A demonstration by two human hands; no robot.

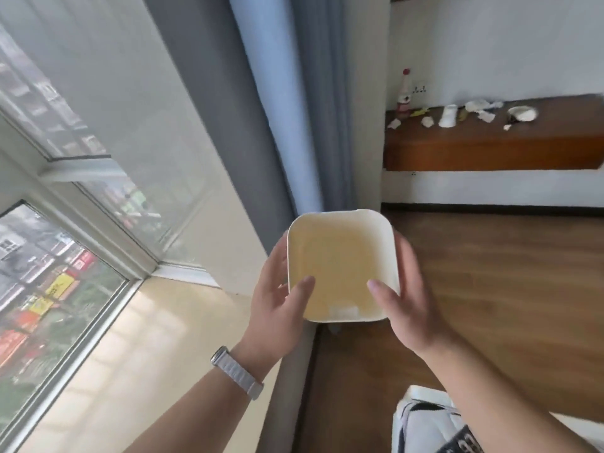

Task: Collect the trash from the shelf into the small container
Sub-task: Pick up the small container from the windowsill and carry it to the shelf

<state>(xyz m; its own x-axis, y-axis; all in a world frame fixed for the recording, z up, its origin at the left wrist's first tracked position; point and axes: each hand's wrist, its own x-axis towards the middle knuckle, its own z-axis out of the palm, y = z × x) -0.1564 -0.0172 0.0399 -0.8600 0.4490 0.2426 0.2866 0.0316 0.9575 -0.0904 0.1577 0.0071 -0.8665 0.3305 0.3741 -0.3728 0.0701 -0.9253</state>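
Observation:
I hold a small cream, square container [340, 256] with rounded corners in front of me, its open inside facing up. My left hand [277, 302] grips its left edge with the thumb inside the rim. My right hand [405, 302] grips its right edge the same way. Nothing lies in the container except a pale patch near its front wall. Far off at the upper right, a brown wooden shelf [490, 148] carries the trash: crumpled white paper [480, 106], a white cup [447, 116], a small white bowl [523, 113] and scraps [394, 123].
A bottle with a red cap [404, 96] stands at the shelf's left end by a wall socket [419, 89]. Grey and blue curtains [287, 103] hang ahead, with a large window [58, 223] at left. Wooden floor [490, 273] lies below the shelf. A black-and-white bag [425, 423] sits at lower right.

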